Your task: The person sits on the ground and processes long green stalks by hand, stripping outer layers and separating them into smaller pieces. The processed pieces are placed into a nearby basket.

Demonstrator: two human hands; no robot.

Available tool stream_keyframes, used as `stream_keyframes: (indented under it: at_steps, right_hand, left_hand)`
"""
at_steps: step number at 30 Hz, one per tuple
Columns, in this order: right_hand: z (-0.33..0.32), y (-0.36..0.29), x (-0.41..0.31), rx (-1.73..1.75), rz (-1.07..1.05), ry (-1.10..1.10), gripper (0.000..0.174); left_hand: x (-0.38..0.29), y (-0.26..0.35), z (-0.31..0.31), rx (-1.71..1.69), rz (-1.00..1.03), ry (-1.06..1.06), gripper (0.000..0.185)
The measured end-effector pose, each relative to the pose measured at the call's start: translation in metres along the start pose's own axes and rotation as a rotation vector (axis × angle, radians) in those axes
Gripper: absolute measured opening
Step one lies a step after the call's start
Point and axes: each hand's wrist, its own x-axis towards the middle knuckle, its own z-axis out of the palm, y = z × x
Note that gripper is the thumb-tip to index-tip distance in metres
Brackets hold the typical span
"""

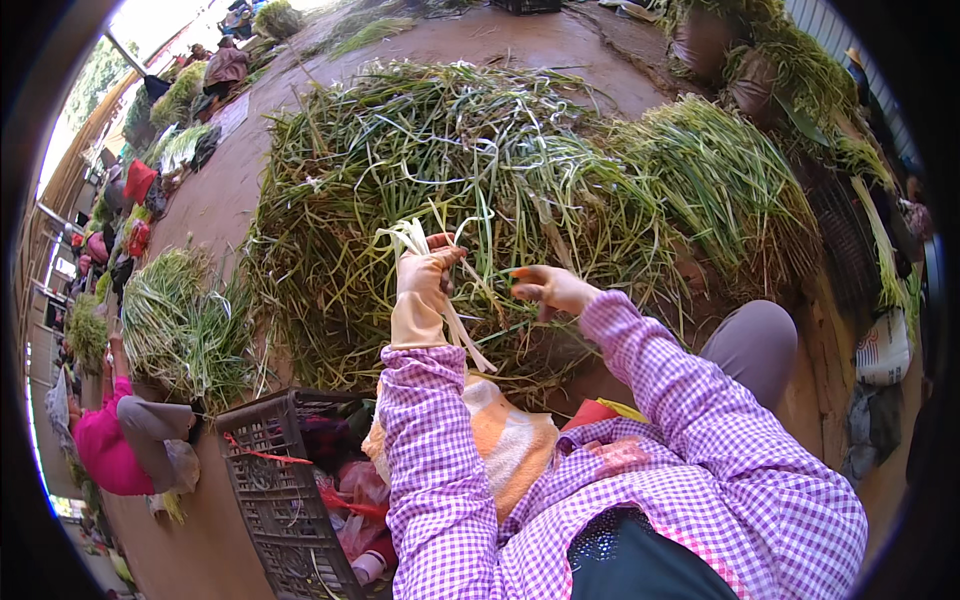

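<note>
My left hand (426,281), in a cream glove with soiled fingers, is closed around a small bunch of pale stalks (411,236). Their white ends stick out above the fist, and a few flat strips hang below it. To its right, my right hand (555,289) has its fingers apart and slightly bent, with dark stains and an orange patch at one fingertip. I see nothing held in it. Both hands are over a large heap of long green stalks (450,157), tangled with dry brown leaves. An orange and white towel (517,450) covers my lap.
Left of my legs stands a black plastic crate (259,487) holding bags and a bottle. A neater bundle of stalks (712,180) lies at the right of the heap. Another pile (187,322) lies left, beside a seated person in pink (112,442). More people sit farther off.
</note>
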Motion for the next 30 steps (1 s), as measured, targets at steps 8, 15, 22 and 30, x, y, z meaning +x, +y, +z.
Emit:
stream_keyframes:
  at_steps: [8, 15, 22, 30]
  right_hand:
    - [0.076, 0.003, 0.014, -0.518, 0.260, -0.006, 0.027]
    - [0.029, 0.133, -0.031, -1.298, 0.401, -0.145, 0.029]
    - [-0.022, 0.025, -0.015, -0.360, 0.334, 0.169, 0.031]
    - [0.048, -0.022, -0.028, 0.062, -0.016, 0.019, 0.022]
  left_hand:
    - [-0.004, -0.016, 0.005, -0.070, 0.223, 0.292, 0.023]
    - [-0.005, 0.005, -0.016, -0.101, 0.177, 0.314, 0.017]
    - [-0.004, -0.002, -0.010, -0.100, 0.032, 0.141, 0.019]
    - [-0.010, -0.039, 0.007, -0.109, -0.041, 0.083, 0.026]
